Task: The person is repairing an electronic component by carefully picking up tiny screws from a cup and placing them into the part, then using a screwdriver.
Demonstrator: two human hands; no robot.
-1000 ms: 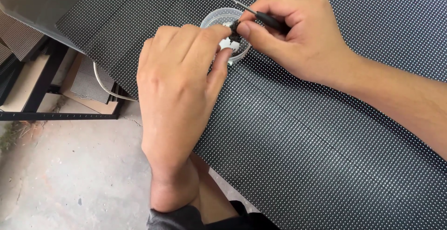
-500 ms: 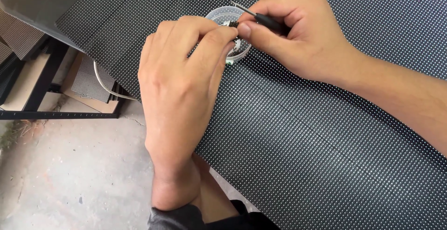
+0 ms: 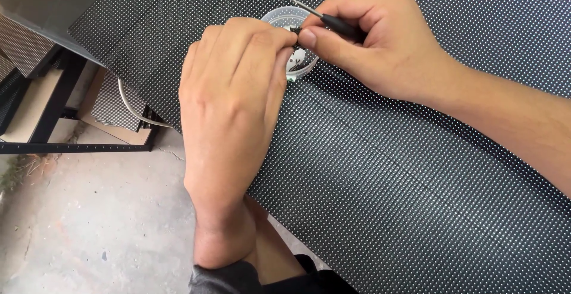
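- A tiny dark part (image 3: pixel 294 30) is pinched between the fingertips of both hands, right over a small round clear container (image 3: pixel 279 15) that sits on the dotted black panel (image 3: pixel 380 169); what kind of part it is cannot be told at this size
- The left hand (image 3: pixel 235 100) has slid a little up and to the right since half a second ago, and now covers more of the container than a second ago, when its near rim was showing; thumb and forefinger are closed tight together at the part
- The right hand (image 3: pixel 372 44) has hardly moved; it is curled shut around a slim black tool with a metal tip (image 3: pixel 324 20), the tip pointing up and to the left over the container's rim
- Judging from that small shift, the hands are closing in on the part for fine work at the container, with nothing lifted away yet
- Count: two hands, one tool, one container, and one part pinched; some more small dark bits (image 3: pixel 295 63) lie inside the container, too hidden to number
- Around it: one large panel under the hands, more panels (image 3: pixel 116 106) stacked below the black metal frame (image 3: pixel 59 148) at left, and concrete floor (image 3: pixel 89 228) beneath
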